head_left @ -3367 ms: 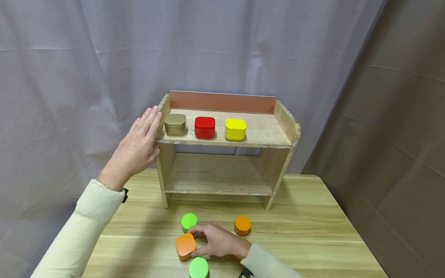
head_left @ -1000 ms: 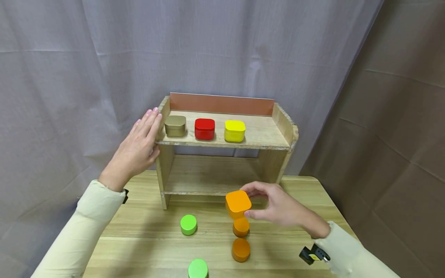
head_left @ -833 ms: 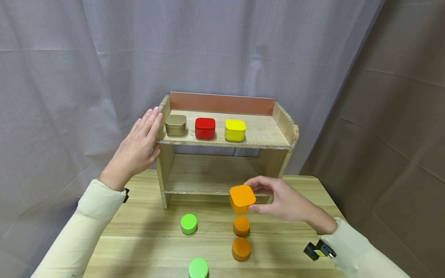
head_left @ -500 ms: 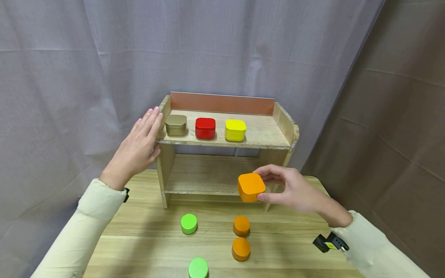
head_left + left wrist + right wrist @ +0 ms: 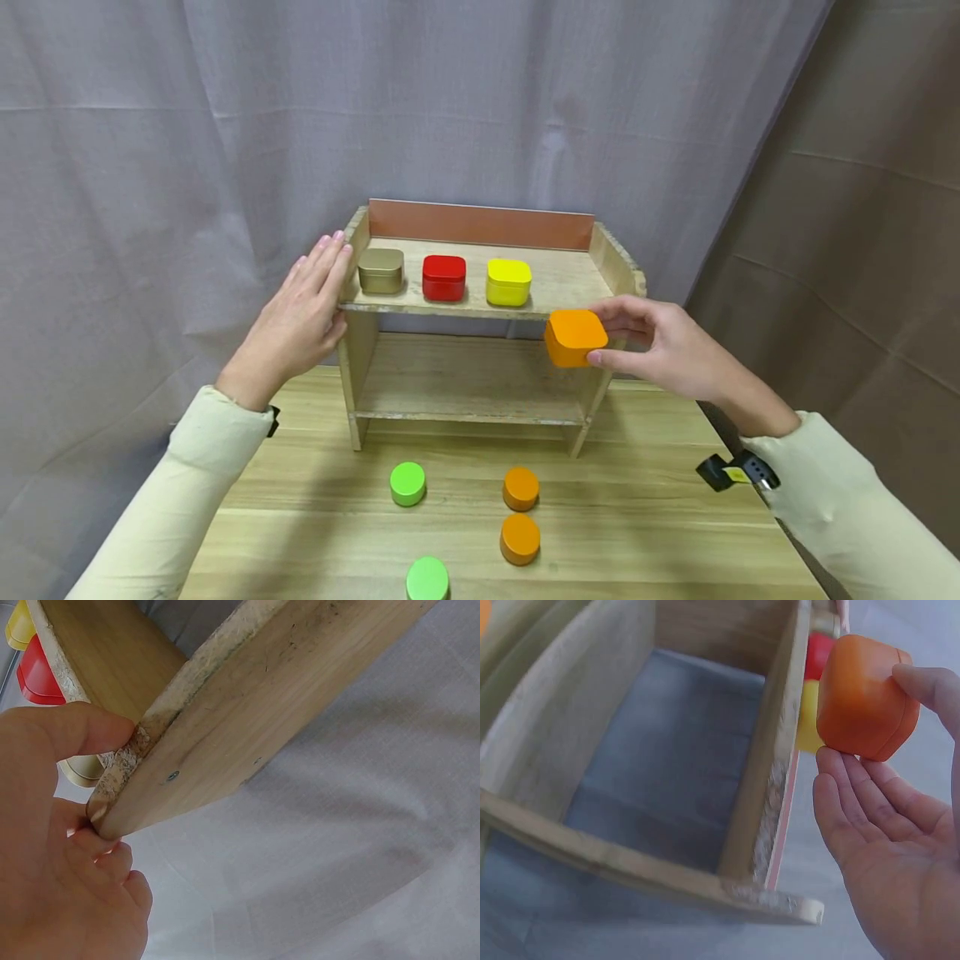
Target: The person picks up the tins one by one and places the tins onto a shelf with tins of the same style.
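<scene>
My left hand [image 5: 291, 315] rests against the left side panel of a small wooden shelf [image 5: 472, 379], its fingers straight. In the left wrist view its thumb [image 5: 105, 730] touches the panel's rough front edge. My right hand [image 5: 671, 343] holds an orange rounded-square box [image 5: 576, 337] between thumb and fingertips. The box is in the air before the right front end of the upper board. On that board stand a gold box [image 5: 381, 272], a red box [image 5: 444, 278] and a yellow box [image 5: 508, 282] in a row. In the right wrist view the held orange box [image 5: 866, 697] partly overlaps them.
On the wooden table [image 5: 622, 517] before the shelf lie two green round boxes, one nearer the shelf [image 5: 407, 483] and one at the front [image 5: 427, 579]. Two orange round boxes, the rear one [image 5: 521, 488] and the front one [image 5: 520, 539], lie to their right. A grey curtain [image 5: 480, 100] hangs behind.
My right hand has taken the orange square box from the table between the green boxes, then lifted it rightward and up toward the upper board. The left hand has stayed in place.
</scene>
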### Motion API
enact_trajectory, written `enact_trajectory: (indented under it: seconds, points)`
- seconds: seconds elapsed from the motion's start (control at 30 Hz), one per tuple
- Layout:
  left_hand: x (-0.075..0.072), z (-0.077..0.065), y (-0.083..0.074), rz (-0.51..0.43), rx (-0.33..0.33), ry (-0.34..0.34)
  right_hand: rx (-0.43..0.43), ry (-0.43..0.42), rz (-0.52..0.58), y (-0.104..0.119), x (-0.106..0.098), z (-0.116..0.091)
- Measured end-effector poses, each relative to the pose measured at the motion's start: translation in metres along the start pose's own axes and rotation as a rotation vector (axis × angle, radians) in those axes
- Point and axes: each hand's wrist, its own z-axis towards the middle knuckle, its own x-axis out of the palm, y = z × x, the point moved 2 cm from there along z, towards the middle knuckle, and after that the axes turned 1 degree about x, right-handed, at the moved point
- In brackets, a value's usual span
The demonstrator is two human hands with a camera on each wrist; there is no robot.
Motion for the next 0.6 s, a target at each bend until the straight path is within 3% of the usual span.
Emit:
enact_trajectory:
  seconds: [0.2, 0.6]
  points:
    - [-0.001, -0.001, 0.000, 0.003, -0.002, 0.003, 0.002, -0.042, -0.014, -0.005, -0.015, 0.015]
    - [-0.001, -0.002, 0.000, 0.004, -0.003, -0.004, 0.099, -0.083, 0.002, -0.015, -0.029, 0.040]
